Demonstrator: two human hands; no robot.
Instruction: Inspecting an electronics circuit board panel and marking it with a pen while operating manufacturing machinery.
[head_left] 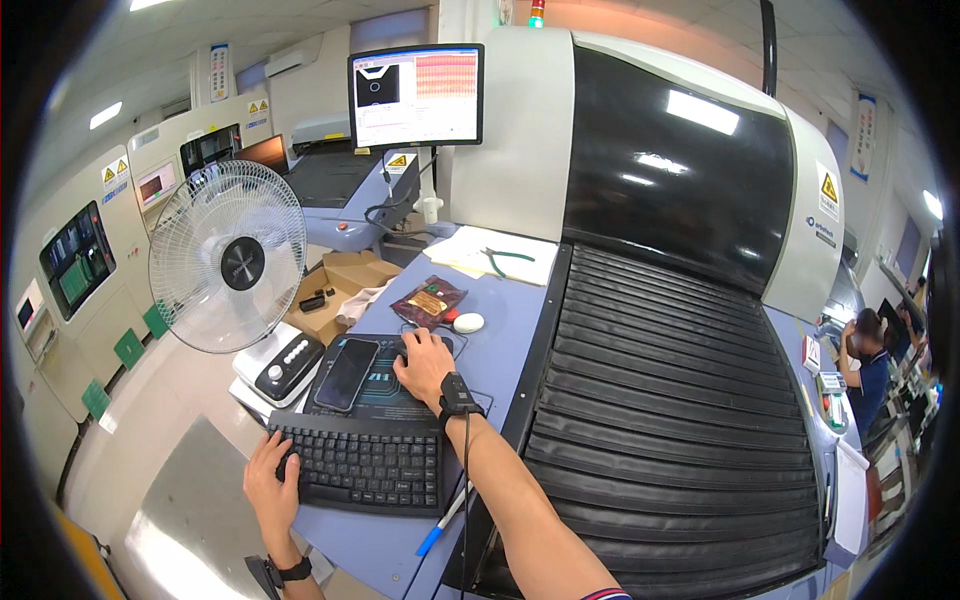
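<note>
My left hand (268, 485) rests on the left end of a black keyboard (370, 462), its fingers spread over the keys and the thumb pointing inward. Beyond the keyboard, my right hand (426, 370) is curled over a dark computer mouse (402, 349), which it mostly hides. Under the mouse lies a dark printed mouse pad (392, 402). A black smartphone (347, 376) lies on the pad's left part, screen up. Above the desk a monitor (432, 115) shows a dark picture with a circle and a reddish patterned panel.
A white fan (240, 265) stands left of the pad. Behind it are an open cardboard box (345, 285), a dark red packet (428, 302) and green-handled pliers (500, 262) on paper. A large machine with a ribbed black cover (670, 400) fills the right. Someone (868, 365) sits far right.
</note>
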